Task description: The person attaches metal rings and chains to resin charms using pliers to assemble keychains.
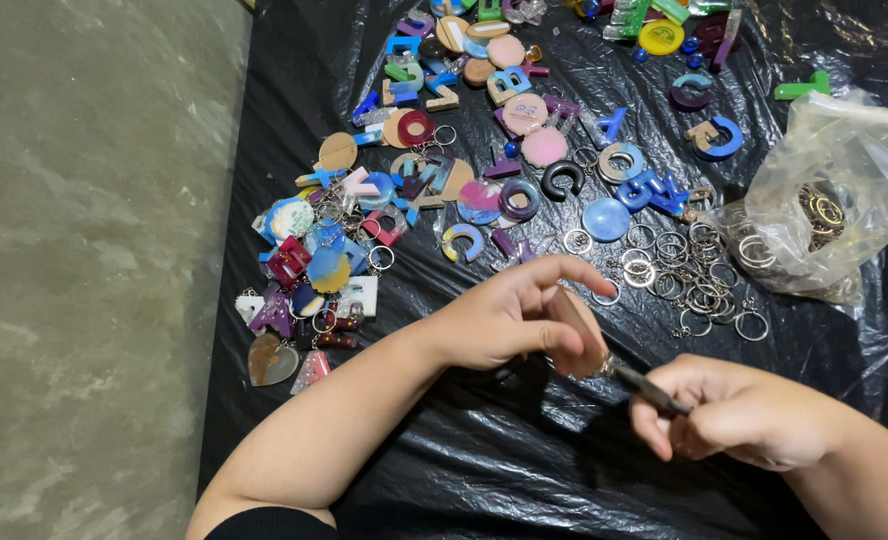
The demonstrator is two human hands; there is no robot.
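Over the crumpled black plastic sheet [524, 470], which is covering the work surface beside the grey concrete floor [84, 270], two bare forearms are reaching in from the bottom edge. At the right, a clear plastic bag of metal rings [824, 200] is lying open. Colourful resin letter and disc charms [404, 190] are spreading across the sheet, with loose silver key rings [684, 280] beside them. The left hand [509, 315] is bending at the wrist and pinching a flat pinkish-brown resin disc [576, 335] between thumb and fingers. The right hand [739, 410] is closing around thin metal pliers [649, 388], whose tip is touching the disc's lower edge.
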